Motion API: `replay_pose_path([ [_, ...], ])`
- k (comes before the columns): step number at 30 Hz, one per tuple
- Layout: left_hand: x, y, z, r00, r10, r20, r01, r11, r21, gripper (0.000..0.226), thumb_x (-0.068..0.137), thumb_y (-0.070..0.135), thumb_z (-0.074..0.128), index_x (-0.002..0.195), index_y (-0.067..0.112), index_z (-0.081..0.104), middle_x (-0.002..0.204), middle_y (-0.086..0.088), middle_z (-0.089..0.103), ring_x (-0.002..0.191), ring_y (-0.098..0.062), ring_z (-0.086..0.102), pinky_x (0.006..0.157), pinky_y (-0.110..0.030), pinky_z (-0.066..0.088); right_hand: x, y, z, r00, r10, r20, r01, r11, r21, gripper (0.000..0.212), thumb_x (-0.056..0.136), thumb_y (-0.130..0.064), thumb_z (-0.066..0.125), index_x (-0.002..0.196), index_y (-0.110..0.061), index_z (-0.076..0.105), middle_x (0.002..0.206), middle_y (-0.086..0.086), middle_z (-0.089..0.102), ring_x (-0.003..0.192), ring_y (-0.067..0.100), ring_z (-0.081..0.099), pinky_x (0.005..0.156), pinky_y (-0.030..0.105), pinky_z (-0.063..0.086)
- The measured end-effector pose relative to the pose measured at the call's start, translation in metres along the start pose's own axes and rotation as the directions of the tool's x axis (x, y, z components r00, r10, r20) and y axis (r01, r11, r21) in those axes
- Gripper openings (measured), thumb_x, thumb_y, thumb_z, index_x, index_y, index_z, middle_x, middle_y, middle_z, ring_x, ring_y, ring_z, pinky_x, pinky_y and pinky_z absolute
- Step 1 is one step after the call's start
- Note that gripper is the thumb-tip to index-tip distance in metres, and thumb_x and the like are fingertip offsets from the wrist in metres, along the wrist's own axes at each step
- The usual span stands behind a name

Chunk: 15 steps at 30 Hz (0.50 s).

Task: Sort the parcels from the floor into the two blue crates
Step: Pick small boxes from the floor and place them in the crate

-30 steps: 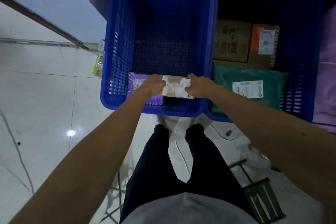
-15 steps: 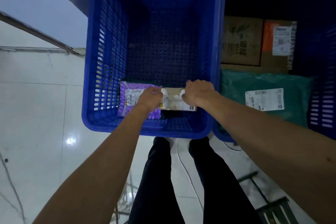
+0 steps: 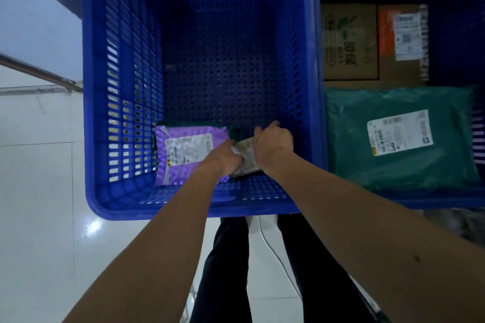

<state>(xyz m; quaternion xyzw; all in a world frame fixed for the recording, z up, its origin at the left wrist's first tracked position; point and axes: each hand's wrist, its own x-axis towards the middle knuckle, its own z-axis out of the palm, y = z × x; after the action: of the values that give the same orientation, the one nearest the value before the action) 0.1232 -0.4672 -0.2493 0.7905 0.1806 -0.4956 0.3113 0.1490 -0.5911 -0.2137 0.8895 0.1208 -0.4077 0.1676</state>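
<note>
Both hands reach down into the left blue crate (image 3: 94, 113), which fills the middle of the frame, and hold one small tan parcel (image 3: 246, 157) between them, low by the crate's near wall. The left hand (image 3: 225, 157) grips its left end and the right hand (image 3: 273, 142) its right end, the fingers of both curled round it, though most fingertips are hidden behind the backs of the hands. The parcel sits tilted, just right of a purple parcel (image 3: 181, 151) lying flat at the lower left inside the crate. I cannot tell whether it touches the crate bottom yet.

Let go while tilted, it will likely tip against the near wall or slide onto the purple parcel and cover its label. The left wrist hangs over the purple parcel's right edge, so lifting that hand out carelessly could drag it askew. Both forearms cross the near rim, and a knock there might shift the crate on the glossy floor (image 3: 34, 191).

The right blue crate (image 3: 420, 201), at the right edge, holds a green parcel (image 3: 393, 162) and two cardboard boxes (image 3: 350, 42). The small parcel's label is unreadable here, so a wrong sort cannot be ruled out.
</note>
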Motion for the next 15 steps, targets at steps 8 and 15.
replay_pose_path([
  [8, 0.028, -0.018, 0.012, 1.000, -0.013, -0.018, 0.013, 1.000, 0.011, 0.068, 0.091, 0.021, 0.057, 0.154, 0.022, 0.030, 0.149, -0.013, 0.045, 0.127, -0.033, 0.052, 0.103, -0.038, 0.045, 0.020, -0.006, 0.021, 0.999, -0.006, 0.048, 0.005, 1.000, 0.016, 0.052, 0.097, -0.022, 0.052, 0.144, -0.008, 0.035, 0.131, 0.017, 0.054, 0.116, 0.029, 0.052, 0.072, 0.035, 0.053],
  [15, 0.047, -0.026, 0.008, 0.997, 0.056, -0.062, -0.039, 0.967, 0.253, 0.065, 0.089, 0.024, 0.067, 0.148, 0.019, 0.040, 0.146, -0.011, 0.050, 0.128, -0.031, 0.052, 0.100, -0.034, 0.044, 0.034, -0.014, 0.032, 0.996, 0.005, 0.090, 0.003, 0.996, -0.093, 0.053, 0.098, -0.028, 0.050, 0.145, -0.010, 0.035, 0.128, 0.015, 0.055, 0.113, 0.030, 0.054, 0.067, 0.035, 0.052],
])
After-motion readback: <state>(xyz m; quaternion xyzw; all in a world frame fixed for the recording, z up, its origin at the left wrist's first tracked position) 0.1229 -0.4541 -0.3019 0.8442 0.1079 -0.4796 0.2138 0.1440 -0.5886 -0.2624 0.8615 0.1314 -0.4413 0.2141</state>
